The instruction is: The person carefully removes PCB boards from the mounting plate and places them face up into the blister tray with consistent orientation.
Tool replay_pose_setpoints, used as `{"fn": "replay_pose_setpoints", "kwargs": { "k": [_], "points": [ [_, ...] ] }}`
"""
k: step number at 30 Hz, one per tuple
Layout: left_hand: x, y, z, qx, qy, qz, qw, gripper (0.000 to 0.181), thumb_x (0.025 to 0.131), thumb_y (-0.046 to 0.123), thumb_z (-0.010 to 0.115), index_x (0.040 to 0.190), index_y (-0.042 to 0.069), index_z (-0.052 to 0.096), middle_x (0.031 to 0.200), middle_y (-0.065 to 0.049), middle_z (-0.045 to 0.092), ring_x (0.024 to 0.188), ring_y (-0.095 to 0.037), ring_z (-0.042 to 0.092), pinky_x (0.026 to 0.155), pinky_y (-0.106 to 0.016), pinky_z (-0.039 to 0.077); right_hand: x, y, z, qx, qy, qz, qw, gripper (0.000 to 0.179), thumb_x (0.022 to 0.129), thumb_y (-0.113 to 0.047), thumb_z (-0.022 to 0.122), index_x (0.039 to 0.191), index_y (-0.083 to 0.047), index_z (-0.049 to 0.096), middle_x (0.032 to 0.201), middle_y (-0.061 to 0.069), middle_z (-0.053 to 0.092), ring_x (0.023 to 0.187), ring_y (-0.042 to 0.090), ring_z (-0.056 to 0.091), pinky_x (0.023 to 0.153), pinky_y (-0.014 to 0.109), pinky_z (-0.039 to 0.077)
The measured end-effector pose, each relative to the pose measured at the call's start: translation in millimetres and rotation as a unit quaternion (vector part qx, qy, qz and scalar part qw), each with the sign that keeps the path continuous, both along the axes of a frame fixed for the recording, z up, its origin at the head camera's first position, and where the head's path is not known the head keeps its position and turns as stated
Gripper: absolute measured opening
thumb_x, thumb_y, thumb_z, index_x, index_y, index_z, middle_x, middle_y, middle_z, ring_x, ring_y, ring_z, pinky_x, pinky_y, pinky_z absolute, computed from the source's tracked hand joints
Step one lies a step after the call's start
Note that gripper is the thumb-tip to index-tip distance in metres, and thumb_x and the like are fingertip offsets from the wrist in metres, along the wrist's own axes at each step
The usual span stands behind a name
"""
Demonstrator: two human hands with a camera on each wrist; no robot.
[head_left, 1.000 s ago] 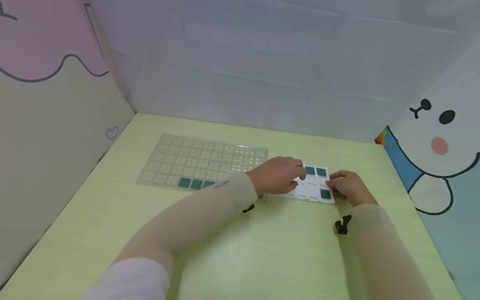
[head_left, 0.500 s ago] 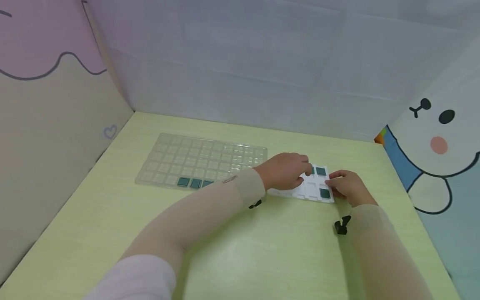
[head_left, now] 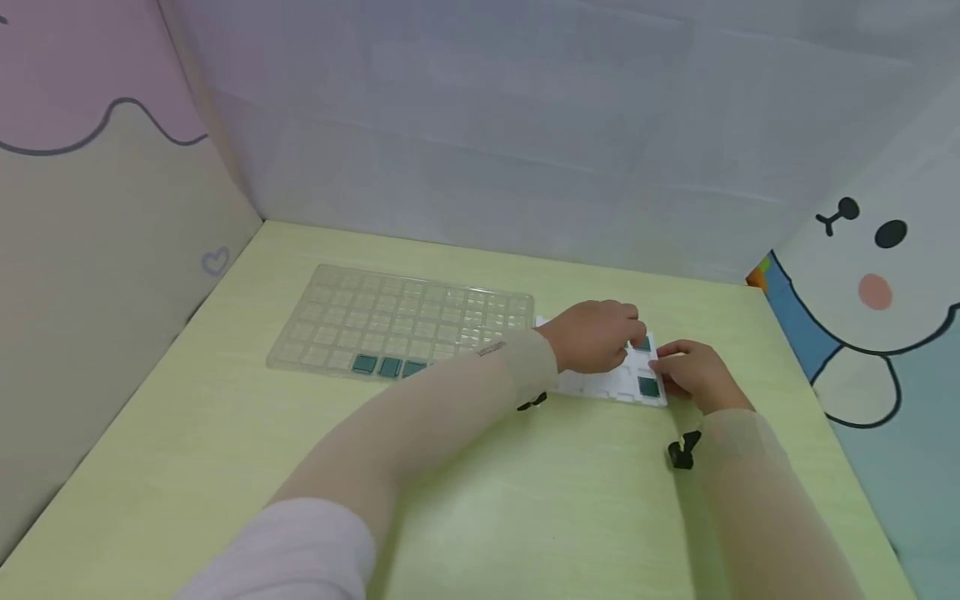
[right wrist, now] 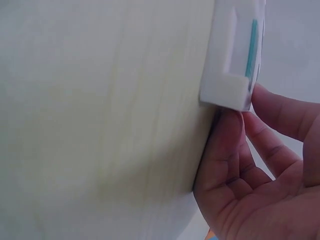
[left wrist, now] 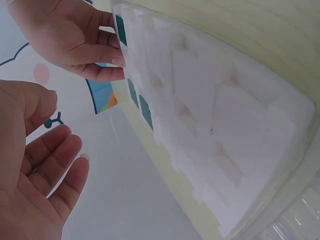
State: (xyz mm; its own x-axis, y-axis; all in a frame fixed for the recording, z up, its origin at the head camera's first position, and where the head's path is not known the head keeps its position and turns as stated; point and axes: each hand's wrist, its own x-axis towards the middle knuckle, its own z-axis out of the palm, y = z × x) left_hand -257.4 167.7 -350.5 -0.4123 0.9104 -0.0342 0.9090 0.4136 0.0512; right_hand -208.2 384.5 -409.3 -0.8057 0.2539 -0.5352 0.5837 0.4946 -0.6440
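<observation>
In the head view my left hand [head_left: 596, 336] is above the white compartment tray [head_left: 600, 386], near its far right corner. Its fingers are loosely bent and nothing shows between them in the left wrist view, where the hand [left wrist: 42, 160] stands apart from the tray [left wrist: 200, 100]. My right hand [head_left: 701, 377] holds the tray's right edge, thumb on top and fingers beneath, as the right wrist view shows with the hand [right wrist: 265, 155]. Small dark green squares sit in the tray: one [head_left: 648, 387] at the near right corner, others [left wrist: 145, 111] along the far side, partly hidden in the head view.
Left of the white tray lies a large clear plastic tray [head_left: 367, 319] with many compartments. Several green squares [head_left: 365, 363] sit in its near row, part of which my left forearm covers. White cloth walls [head_left: 480, 150] stand behind and at the sides of the table [head_left: 525, 517].
My left hand has moved right across the white tray, towards its far right corner, covering more of the green squares there. The right hand has stayed on the tray's edge.
</observation>
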Motion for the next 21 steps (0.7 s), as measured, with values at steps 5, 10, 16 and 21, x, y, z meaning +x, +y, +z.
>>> {"fn": "replay_pose_setpoints", "kwargs": {
  "k": [5,10,16,21],
  "points": [
    [-5.8,11.8,-5.6,-0.007,0.004,0.012,0.9999,0.031,0.106,0.022,0.052,0.135,0.021,0.064,0.124,0.007,0.058,0.111,-0.008,0.056,0.097,-0.019,0.046,-0.8,1.6,-0.6,0.003,-0.002,0.002,1.0000,0.049,0.102,-0.029,0.063,0.143,-0.004,0.050,0.125,0.016,0.058,0.098,0.028,0.058,0.082,0.036,0.047],
    [-5.0,21.2,-5.7,-0.023,0.007,0.017,0.9996,0.030,0.107,0.026,0.052,0.135,0.023,0.062,0.125,0.008,0.057,0.111,-0.008,0.055,0.096,-0.019,0.046,-0.9,2.1,2.0,-0.001,-0.001,0.000,1.0000,0.052,0.102,-0.029,0.064,0.144,-0.003,0.049,0.127,0.018,0.057,0.102,0.030,0.057,0.085,0.036,0.047],
    [-3.6,27.3,-7.2,-0.037,0.008,0.026,0.9990,0.029,0.107,0.026,0.052,0.135,0.024,0.062,0.122,0.008,0.056,0.108,-0.008,0.054,0.095,-0.020,0.046,-1.5,1.5,3.9,-0.004,0.000,0.001,1.0000,0.052,0.103,-0.028,0.064,0.145,-0.002,0.048,0.127,0.019,0.057,0.102,0.030,0.057,0.086,0.037,0.046],
    [-6.3,29.8,-10.8,-0.046,0.007,0.032,0.9984,0.029,0.107,0.027,0.053,0.135,0.023,0.062,0.121,0.008,0.056,0.107,-0.009,0.055,0.095,-0.021,0.046,-2.7,1.8,2.2,0.002,-0.008,0.001,1.0000,0.053,0.102,-0.030,0.064,0.146,-0.004,0.048,0.123,0.016,0.059,0.100,0.030,0.057,0.086,0.038,0.044]
  ]
}}
